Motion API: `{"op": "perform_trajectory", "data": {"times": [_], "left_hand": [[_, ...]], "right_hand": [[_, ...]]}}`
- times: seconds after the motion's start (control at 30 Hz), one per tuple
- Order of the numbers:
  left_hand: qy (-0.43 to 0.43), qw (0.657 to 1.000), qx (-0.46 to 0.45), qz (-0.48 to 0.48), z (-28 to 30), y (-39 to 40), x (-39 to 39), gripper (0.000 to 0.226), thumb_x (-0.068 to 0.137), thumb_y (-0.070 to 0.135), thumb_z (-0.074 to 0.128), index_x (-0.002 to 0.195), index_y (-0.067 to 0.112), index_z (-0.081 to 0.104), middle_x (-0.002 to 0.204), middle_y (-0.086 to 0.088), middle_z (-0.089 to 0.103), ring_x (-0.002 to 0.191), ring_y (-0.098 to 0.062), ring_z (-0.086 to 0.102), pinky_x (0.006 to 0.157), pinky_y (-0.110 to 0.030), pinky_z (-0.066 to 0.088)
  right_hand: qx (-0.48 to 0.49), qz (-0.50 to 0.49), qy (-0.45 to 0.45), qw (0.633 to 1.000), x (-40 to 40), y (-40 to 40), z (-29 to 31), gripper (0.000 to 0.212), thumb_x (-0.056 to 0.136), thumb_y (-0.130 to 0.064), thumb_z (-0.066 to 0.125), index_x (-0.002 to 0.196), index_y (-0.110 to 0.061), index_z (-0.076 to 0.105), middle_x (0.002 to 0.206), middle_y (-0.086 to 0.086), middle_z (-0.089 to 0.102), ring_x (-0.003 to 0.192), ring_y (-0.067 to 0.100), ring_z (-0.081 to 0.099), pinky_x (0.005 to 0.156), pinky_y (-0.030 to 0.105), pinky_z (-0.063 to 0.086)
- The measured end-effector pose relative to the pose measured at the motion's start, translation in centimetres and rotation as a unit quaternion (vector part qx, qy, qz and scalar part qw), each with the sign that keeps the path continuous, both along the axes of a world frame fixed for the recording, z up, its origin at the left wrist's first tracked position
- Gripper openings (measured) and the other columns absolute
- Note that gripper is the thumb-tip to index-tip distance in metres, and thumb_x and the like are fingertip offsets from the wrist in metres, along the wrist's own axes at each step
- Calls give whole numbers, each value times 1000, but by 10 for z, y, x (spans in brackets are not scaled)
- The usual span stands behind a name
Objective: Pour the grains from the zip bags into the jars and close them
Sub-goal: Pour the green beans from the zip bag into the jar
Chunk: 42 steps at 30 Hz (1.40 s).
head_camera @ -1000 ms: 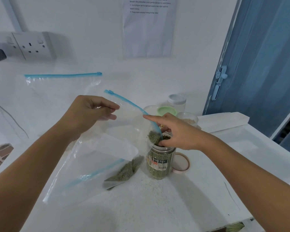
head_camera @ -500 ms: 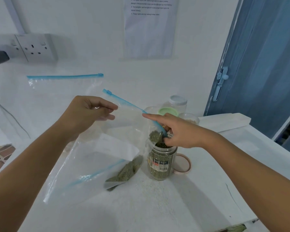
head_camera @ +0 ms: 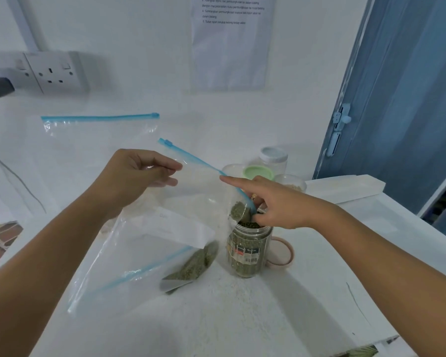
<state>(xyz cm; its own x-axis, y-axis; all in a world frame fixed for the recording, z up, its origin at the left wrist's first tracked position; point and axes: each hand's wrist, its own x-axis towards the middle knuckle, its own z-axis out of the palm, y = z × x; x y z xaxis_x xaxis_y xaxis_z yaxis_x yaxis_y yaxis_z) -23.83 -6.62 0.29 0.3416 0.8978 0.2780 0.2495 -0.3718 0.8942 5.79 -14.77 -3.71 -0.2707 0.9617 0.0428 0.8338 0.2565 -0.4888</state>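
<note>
A clear zip bag (head_camera: 201, 186) with a blue zip strip hangs tilted over an open clear jar (head_camera: 247, 251) of green grains. My left hand (head_camera: 137, 176) pinches the bag's raised upper edge. My right hand (head_camera: 273, 202) grips the bag's low corner at the jar's mouth, index finger stretched along the zip. A small clump of green grains (head_camera: 238, 211) sits in that corner just above the jar. A second zip bag (head_camera: 144, 264) with green grains in its corner lies flat on the table, left of the jar.
A pinkish lid (head_camera: 285, 253) lies right of the jar. Behind stand a green-lidded jar (head_camera: 258, 173), a white-lidded jar (head_camera: 273, 157) and an open jar (head_camera: 291, 182) of pale grains. An empty zip bag (head_camera: 98, 130) leans at the back left. A white box (head_camera: 345, 188) sits by the blue door (head_camera: 402, 99).
Both hands keep their hold on the bag. The clump of grains in the bag's low corner has shrunk slightly as grains drop into the jar.
</note>
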Motion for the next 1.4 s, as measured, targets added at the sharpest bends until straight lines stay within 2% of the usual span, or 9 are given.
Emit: {"op": "perform_trajectory", "data": {"times": [0.17,0.37,0.43,0.57,0.73,0.97,1.13,1.3,1.4], "left_hand": [[-3,1000,5,3,1,0,-2,21,94,-4,68,97,11,82,93,-6,80,87,-24,79,91,-33,61],[-3,1000,1,9,-3,0,-4,24,94,-7,66,96,11,82,96,-6,80,86,-23,79,91,-33,61],[-4,1000,2,9,-3,0,-4,23,94,-7,66,97,10,81,96,-7,80,86,-23,79,90,-33,61],[-11,1000,6,9,-3,1,-5,23,95,-7,66,97,10,81,100,-9,80,86,-24,79,91,-34,61],[-12,1000,2,11,-4,2,-11,22,95,-7,66,98,9,81,103,-11,79,87,-25,79,91,-35,60],[-26,999,-11,15,-5,5,-14,21,95,-7,67,97,9,81,104,-9,80,88,-27,79,93,-37,60],[-27,1000,-13,10,-7,5,-13,21,94,-7,66,97,8,81,104,-8,80,88,-28,79,93,-38,60],[-34,999,-13,9,-8,8,-17,20,94,-6,67,99,8,80,105,-7,80,89,-29,79,92,-37,60],[-36,999,-15,10,-9,9,-19,20,94,-7,67,99,7,80,105,-7,80,89,-30,79,92,-36,61]], "right_hand": [[-1,4,-16,1000,0,0,4,107,93,-5,66,145,-79,10,107,-1,46,82,18,53,71,28,47],[-3,3,-4,1000,-1,-1,1,107,92,-7,71,143,-80,12,115,-3,47,99,17,60,84,32,55],[-3,3,-12,1000,-2,0,2,106,93,-8,72,143,-80,13,114,-5,47,98,13,59,87,34,56],[-6,12,-18,1000,1,0,9,106,94,-4,67,144,-80,12,111,-1,47,85,15,53,79,30,52],[-6,29,-20,999,1,0,11,100,97,-5,61,143,-81,15,103,-3,44,81,17,48,82,35,50],[3,32,10,999,4,5,4,86,101,-4,57,138,-78,34,96,-6,41,84,15,48,79,21,43],[-9,29,14,999,5,2,5,87,100,-8,62,144,-75,29,95,-7,41,82,12,48,80,20,45],[-21,33,-6,999,4,0,13,90,100,-6,59,145,-76,25,96,-13,41,79,13,47,80,33,51],[-27,34,-9,999,2,-1,21,91,99,-3,58,145,-75,26,97,-16,43,72,9,44,71,26,48]]}}
